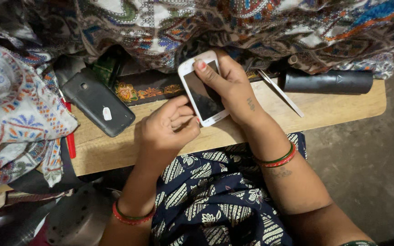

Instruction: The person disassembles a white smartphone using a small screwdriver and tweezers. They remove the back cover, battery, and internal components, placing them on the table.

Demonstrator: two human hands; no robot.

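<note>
Spreading across the top of the frame, patterned cloth is draping over the wooden table. At centre, the right hand is gripping a white phone, thumb lying on its dark screen. The left hand is curling, fingertips touching the phone's lower edge. A dark phone is lying at left.

Both hands are meeting ahead of the body: right hand is gripping with thumb extended, left hand is curling loosely, fingertips pinching, forearms angling inward.
</note>
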